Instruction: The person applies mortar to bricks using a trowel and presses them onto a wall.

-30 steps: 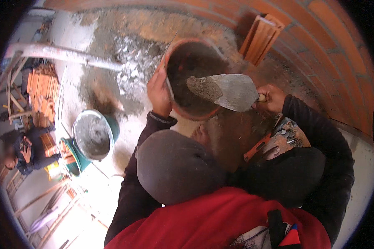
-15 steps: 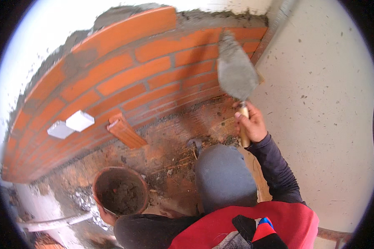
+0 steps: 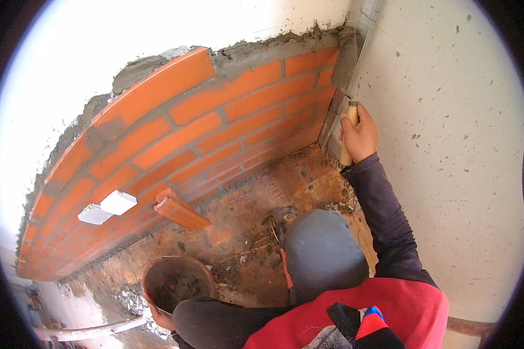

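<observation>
My right hand [image 3: 360, 135] is closed round the wooden handle of a trowel [image 3: 346, 61]. The trowel's grey blade lies at the top right corner of the orange brick wall [image 3: 192, 139], beside an upright strip where it meets the white side wall. Grey mortar [image 3: 250, 55] covers the top course to the right of the last-laid brick [image 3: 163, 75]. At lower left my left hand [image 3: 162, 317] grips the rim of a bucket [image 3: 157, 265] with grey mortar inside; my knee hides part of the bucket.
Two white boxes [image 3: 119, 202] stick out from the brick face. A loose orange brick [image 3: 181, 210] leans near the wall's foot. Mortar crumbs and a tool with an orange handle [image 3: 286, 269] lie on the floor by my knee. The speckled white wall [image 3: 448, 174] rises at right.
The trowel has moved up and right, from in front of the bricks to the wall's top right corner. My view has shifted; my left hand stays on the bucket.
</observation>
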A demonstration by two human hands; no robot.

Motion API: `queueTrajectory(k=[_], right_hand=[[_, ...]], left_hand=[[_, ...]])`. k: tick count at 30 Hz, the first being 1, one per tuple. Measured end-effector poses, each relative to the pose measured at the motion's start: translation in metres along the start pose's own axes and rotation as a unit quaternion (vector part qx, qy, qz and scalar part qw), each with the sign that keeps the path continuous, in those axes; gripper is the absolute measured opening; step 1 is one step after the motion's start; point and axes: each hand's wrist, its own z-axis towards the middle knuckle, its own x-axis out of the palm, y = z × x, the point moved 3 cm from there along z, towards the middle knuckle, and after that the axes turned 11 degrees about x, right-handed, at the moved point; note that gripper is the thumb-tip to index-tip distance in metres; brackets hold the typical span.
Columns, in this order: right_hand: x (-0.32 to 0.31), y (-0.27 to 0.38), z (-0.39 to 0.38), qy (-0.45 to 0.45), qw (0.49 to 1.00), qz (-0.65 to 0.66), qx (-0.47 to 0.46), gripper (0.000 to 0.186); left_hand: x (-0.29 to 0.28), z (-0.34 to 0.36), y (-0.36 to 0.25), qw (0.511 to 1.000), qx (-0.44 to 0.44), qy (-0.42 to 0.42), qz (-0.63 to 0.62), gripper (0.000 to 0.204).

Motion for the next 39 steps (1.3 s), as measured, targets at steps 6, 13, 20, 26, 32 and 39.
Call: queueTrajectory(k=[6, 13, 20, 26, 32, 39], right_hand=[[0.033, 0.002, 0.011, -0.086, 0.991, -0.036, -0.098, 0.051], [0.075, 0.031, 0.021, -0.133, 0.989, -0.02, -0.068, 0.058], [0.082, 0.031, 0.038, -0.136, 0.989, 0.026, -0.042, 0.046], [0.072, 0.026, 0.028, -0.085, 0.994, 0.063, -0.034, 0.044], [0.08, 0.051, -0.029, 0.016, 0.971, 0.215, 0.101, 0.043], [0.045, 0.059, -0.06, 0.033, 0.96, 0.261, 0.092, 0.043]], left_hand=[[-0.004, 0.002, 0.002, 0.999, -0.025, -0.022, 0.016, 0.049], [-0.006, -0.001, -0.002, 0.997, 0.055, 0.041, 0.028, 0.052], [-0.024, 0.01, 0.015, 0.995, 0.085, 0.045, 0.013, 0.046], [0.007, -0.005, -0.006, 0.981, -0.063, -0.01, -0.183, 0.048], [0.02, -0.018, -0.033, 0.991, 0.045, 0.067, -0.108, 0.048], [0.024, -0.02, -0.039, 0.991, 0.071, 0.074, -0.082, 0.048]])
